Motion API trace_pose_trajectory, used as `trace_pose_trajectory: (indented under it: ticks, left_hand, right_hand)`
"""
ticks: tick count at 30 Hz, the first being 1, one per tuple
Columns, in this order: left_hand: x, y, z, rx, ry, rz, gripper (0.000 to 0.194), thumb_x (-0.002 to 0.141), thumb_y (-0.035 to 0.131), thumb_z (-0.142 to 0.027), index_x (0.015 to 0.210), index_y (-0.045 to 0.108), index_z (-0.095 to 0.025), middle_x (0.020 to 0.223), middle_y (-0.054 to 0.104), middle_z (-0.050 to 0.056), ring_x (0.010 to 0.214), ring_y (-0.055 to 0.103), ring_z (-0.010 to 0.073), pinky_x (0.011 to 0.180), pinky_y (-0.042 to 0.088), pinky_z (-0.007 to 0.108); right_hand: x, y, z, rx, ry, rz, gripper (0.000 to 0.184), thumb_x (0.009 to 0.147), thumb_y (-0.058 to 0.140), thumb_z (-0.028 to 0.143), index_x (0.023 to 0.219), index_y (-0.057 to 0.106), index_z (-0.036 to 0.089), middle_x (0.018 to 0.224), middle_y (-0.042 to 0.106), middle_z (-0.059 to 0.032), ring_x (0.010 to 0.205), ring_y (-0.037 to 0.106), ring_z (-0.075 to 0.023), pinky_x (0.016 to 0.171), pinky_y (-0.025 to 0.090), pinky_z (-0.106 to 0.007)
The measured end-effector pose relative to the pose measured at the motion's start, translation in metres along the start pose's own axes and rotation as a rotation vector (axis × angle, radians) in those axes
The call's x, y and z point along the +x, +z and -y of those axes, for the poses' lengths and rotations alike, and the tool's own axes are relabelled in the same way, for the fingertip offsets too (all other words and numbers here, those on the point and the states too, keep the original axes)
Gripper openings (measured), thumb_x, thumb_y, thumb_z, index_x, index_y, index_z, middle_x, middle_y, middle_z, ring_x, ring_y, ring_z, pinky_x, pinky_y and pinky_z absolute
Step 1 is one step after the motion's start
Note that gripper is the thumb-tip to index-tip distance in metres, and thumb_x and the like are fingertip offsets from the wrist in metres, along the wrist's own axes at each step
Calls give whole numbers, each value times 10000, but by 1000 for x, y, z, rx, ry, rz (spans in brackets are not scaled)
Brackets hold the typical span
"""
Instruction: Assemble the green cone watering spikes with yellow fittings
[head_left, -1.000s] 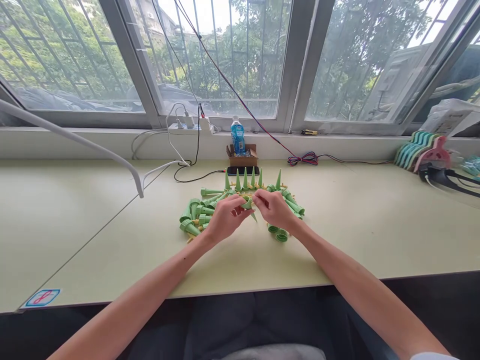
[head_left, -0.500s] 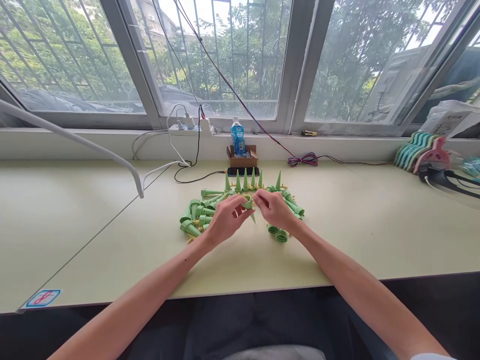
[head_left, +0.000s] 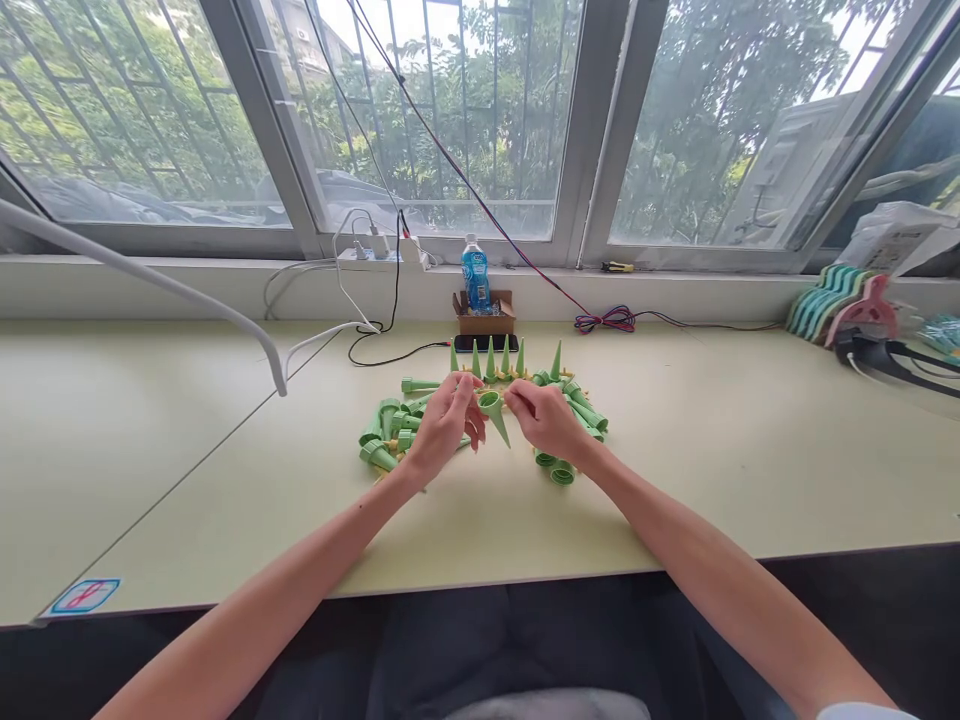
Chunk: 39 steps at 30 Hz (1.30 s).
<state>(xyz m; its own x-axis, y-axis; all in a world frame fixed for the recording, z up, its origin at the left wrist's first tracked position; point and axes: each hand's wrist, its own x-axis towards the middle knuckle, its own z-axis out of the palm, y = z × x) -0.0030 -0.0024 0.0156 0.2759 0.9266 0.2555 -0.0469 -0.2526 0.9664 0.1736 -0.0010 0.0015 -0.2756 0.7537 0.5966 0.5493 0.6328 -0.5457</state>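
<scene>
In front of me a light green plastic watering spike (head_left: 495,415) hangs above the table, its open round end up and its point tilted down to the right. My right hand (head_left: 551,415) is closed at its side, pinching it near the rim; the exact grip spot is hidden by the fingers. Just left of the spike, my left hand (head_left: 444,425) is off it, fingers loosely apart, holding nothing that I can see. Beneath and behind this hand lies a heap of green spikes (head_left: 379,455) with yellow fittings. Several spikes (head_left: 491,358) stand point up in a row behind.
More green spikes (head_left: 589,415) lie right of my right hand, and a round green cap-like piece (head_left: 562,473) sits nearer me. At the back are a phone (head_left: 487,343), a small cardboard box (head_left: 486,324) and a blue bottle (head_left: 475,275). A white cable arm (head_left: 225,312) crosses the left side.
My left hand has let go of the spike and drawn slightly left and up from it. The right hand still holds the spike in about the same place.
</scene>
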Motion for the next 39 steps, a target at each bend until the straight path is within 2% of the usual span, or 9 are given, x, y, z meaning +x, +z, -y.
trace_pose_trajectory:
  ticks: [5,8,11,14,19,24,28,33,39]
  left_hand:
    - [2,-2,1,-106,-74,-64,310,891,515,-515,906,484,-207,653,513,-50,407,531,100,355,424,225]
    - [3,-3,2,-142,-144,-50,323,884,534,-501,806,491,-191,620,524,-35,411,525,107,367,410,229]
    - [2,-3,3,-135,-220,1,438,884,520,-535,650,494,-166,579,540,7,416,515,111,371,384,230]
    - [1,-1,2,-98,-236,21,562,894,480,-570,524,500,-148,537,519,29,404,483,101,374,363,232]
    - [0,0,-2,-86,-277,84,667,888,442,-622,437,512,-136,515,513,52,412,471,104,388,355,241]
    - [0,-1,-2,-23,-352,182,734,884,373,-680,536,627,-86,610,612,107,416,476,100,415,367,252]
    - [0,-3,0,-30,-378,225,732,869,377,-702,622,659,-74,736,674,145,425,483,97,426,372,259]
    - [0,-2,-1,-70,-364,236,682,853,414,-704,692,654,-86,856,703,166,468,508,109,448,408,269]
    - [0,-3,0,-83,-355,242,668,839,442,-706,722,656,-84,844,697,157,481,525,119,461,416,276]
  right_hand:
    - [-1,1,0,4,-7,-7,314,971,381,382,731,468,200,548,415,40,488,333,-101,532,295,-228]
    - [-1,1,1,16,-17,-17,302,974,383,371,741,472,200,558,428,39,492,339,-100,537,299,-225]
    - [-1,0,1,30,-14,-28,296,975,382,370,749,471,200,573,440,38,495,336,-99,540,303,-224]
    - [-2,0,2,48,-14,-38,295,977,377,368,752,467,199,586,444,36,504,327,-98,545,306,-223]
    - [-2,0,3,81,-31,-34,287,984,368,360,766,461,198,595,430,37,516,313,-96,543,307,-218]
    - [-2,0,1,98,-48,-32,263,985,372,342,787,466,197,604,449,37,523,344,-94,551,317,-216]
    - [-2,-1,1,110,-41,-13,248,982,380,332,793,468,198,602,456,37,524,367,-95,553,321,-218]
    - [-2,-2,1,113,-39,-11,244,978,389,333,790,470,200,607,463,35,525,372,-95,554,326,-217]
    - [-1,-3,1,101,-38,-17,247,972,393,344,787,472,201,602,463,35,518,361,-94,552,336,-213]
